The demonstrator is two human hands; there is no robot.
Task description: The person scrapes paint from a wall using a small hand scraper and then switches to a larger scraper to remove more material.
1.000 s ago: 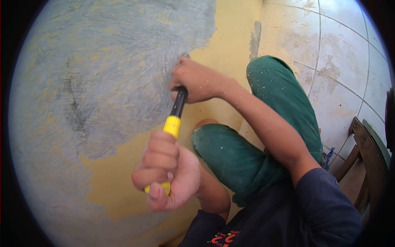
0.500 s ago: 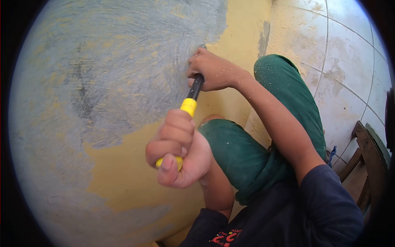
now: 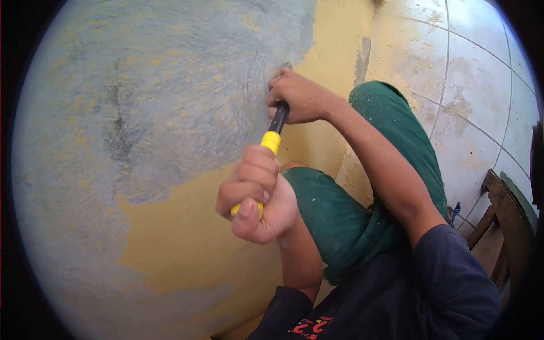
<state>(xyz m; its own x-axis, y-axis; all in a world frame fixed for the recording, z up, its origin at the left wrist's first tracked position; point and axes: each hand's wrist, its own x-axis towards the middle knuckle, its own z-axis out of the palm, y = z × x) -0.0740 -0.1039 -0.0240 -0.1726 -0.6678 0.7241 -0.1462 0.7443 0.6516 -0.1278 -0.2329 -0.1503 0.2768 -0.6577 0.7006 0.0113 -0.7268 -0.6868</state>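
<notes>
tool (image 3: 280, 116) clamped in two hands at a patchy wall (image 3: 187, 232)

the tool is held slantwise in front of the wall, its yellow grip lower and nearer the camera, its black shaft running upward. the grip is wrapped by the left hand (image 3: 260, 187), whose fingers are curled tightly around it; its thumb is laid beside the butt end, which is left partly showing. the black shaft is clamped in the right hand (image 3: 301, 96), held farther up with the back of the hand turned to view. the tip is seen just beyond the knuckles, near the edge between grey and yellow areas; whether the wall is touched cannot be told.

the right forearm is stretched across green trousers (image 3: 391, 124), and both knees are bent. pale specks are scattered on trousers and forearm. the tiled floor (image 3: 476, 136) is bordered by a wooden frame (image 3: 504, 207) at lower right.
</notes>
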